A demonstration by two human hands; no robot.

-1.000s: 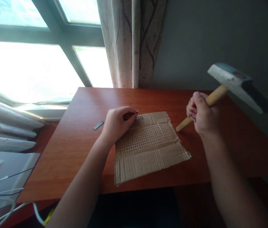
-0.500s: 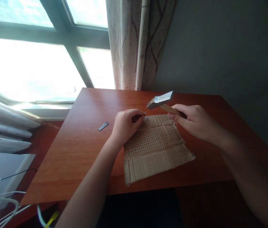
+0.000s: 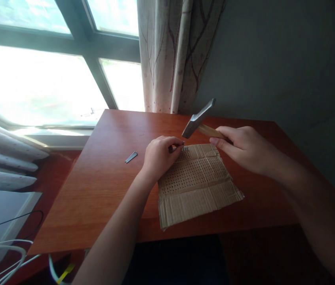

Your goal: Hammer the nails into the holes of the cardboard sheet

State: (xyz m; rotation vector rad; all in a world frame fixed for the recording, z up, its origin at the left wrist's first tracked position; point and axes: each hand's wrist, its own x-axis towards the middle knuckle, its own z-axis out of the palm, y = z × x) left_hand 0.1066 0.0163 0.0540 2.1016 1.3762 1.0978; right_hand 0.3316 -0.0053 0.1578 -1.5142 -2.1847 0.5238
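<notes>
My right hand (image 3: 238, 148) grips the wooden handle of a hammer (image 3: 198, 118), its metal head tilted just above my left fingertips. Between thumb and forefinger my left hand (image 3: 161, 155) pinches a nail (image 3: 183, 143), of which only the top shows. It is held at the far left part of a folded piece of cardboard (image 3: 197, 208) dotted with rows of small holes. Several nail heads (image 3: 186, 149) stand in the cardboard beside my fingertips. To the left, a small bunch of loose nails (image 3: 131, 157) lies on the wood.
The cardboard rests on a reddish-brown wooden table (image 3: 102, 190). Behind it are a window (image 3: 37, 87) and a patterned curtain (image 3: 167, 59), with a grey wall on the right. White cables (image 3: 10, 249) run by the floor at lower left.
The hammer head has tipped more upright, its far end rising and its near end close above the nail. My left hand keeps its pinch on the cardboard. The view has shifted slightly.
</notes>
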